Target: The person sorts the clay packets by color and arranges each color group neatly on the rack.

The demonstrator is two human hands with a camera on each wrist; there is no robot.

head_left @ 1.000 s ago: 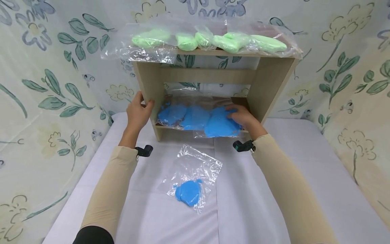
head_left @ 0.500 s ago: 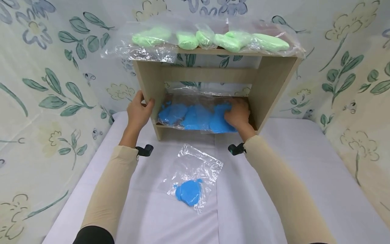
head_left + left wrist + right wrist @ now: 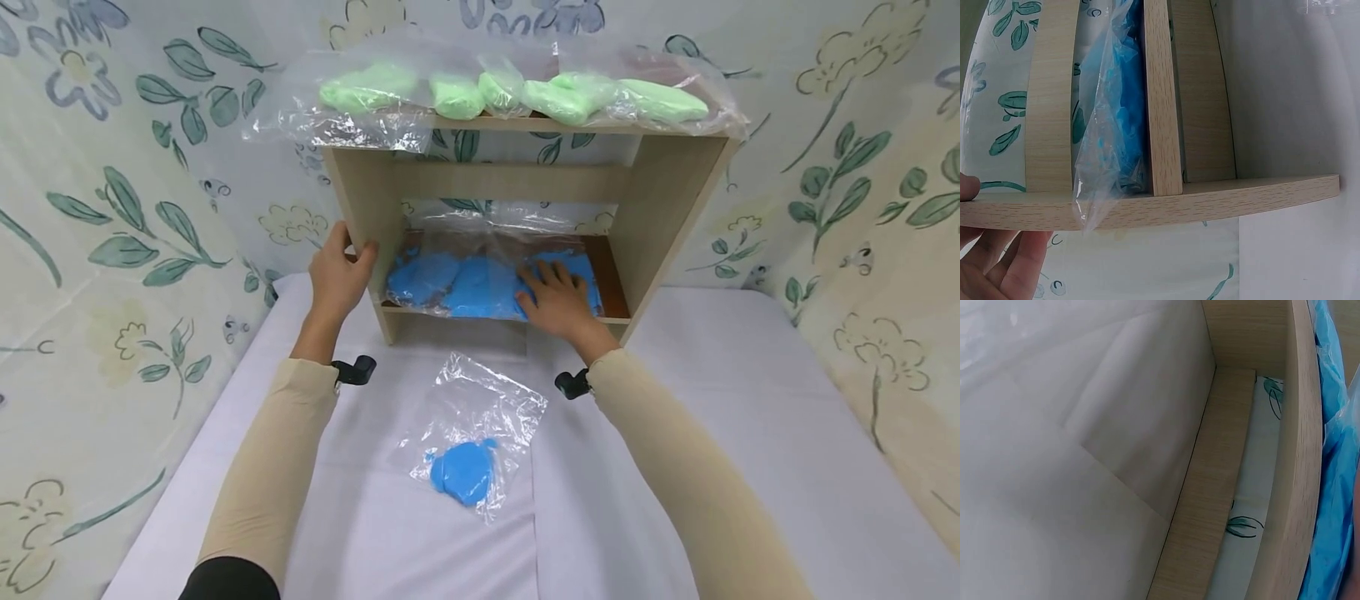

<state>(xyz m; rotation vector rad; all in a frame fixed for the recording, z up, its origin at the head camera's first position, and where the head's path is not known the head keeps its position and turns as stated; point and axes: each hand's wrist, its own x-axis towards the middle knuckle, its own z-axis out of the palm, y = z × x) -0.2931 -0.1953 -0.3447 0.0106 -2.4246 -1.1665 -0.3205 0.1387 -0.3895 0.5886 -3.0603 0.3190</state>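
Observation:
A light wooden shelf [image 3: 513,183] stands at the back of the table. My left hand [image 3: 337,271] grips the edge of its left side panel [image 3: 1222,201], thumb on the inner side and fingers outside. On the lower board, several clear plastic bags of blue clay-like material [image 3: 423,279] lie side by side. My right hand [image 3: 558,302] rests with spread fingers on the rightmost blue bag [image 3: 585,268], partly covering it. Another clear bag with a flattened blue lump [image 3: 463,473] lies on the table between my forearms.
Several clear bags of pale green lumps [image 3: 457,98] line the top board; their plastic overhangs its front and left edges. A white cloth [image 3: 360,525] covers the table. Floral fabric [image 3: 135,208] hangs behind and at both sides.
The rightmost blue bag has been moved back from the lower board's front edge. My right hand has gone in, then shifted left onto the bag with fingers spread. The left hand stays put.

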